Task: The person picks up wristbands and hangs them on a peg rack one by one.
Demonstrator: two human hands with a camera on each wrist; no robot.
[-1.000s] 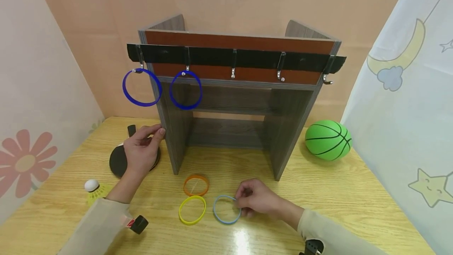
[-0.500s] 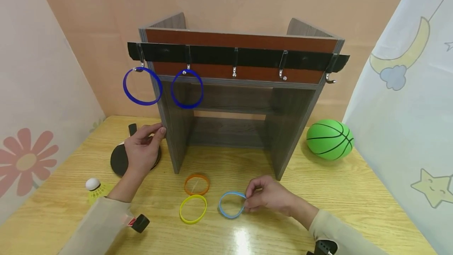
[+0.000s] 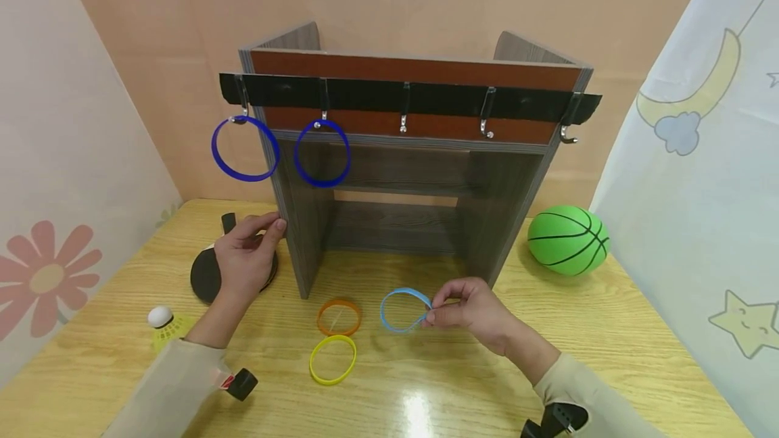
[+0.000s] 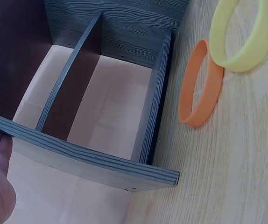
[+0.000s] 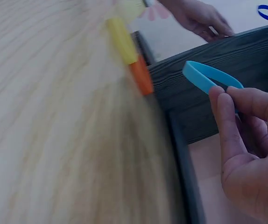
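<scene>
Light-blue ring (image 3: 410,292) pinched between thumb and fingers in the grip of the right hand (image 3: 481,313), held just above the bench (image 3: 608,370) at lower centre of the head frame. Left of centre, the side edge of the wood-grain rack (image 3: 307,222) is touched by the relaxed fingers of the left hand (image 3: 246,252). At lower centre, orange ring (image 4: 209,93) and yellow ring (image 4: 260,46) are laid touching. Upper left, two dark-blue rings (image 3: 246,178) are hung on hooks (image 3: 403,124). Green ball (image 3: 569,249) is seen at right.

We've got left hand (image 3: 245,259) farther forward, fingers loosely bent, forearm (image 3: 209,325) reaching up from lower left. Our right hand (image 3: 471,308) nearer us, thumb and fingertips in neat pinch, wrist (image 3: 528,349) pretty straight.
</scene>
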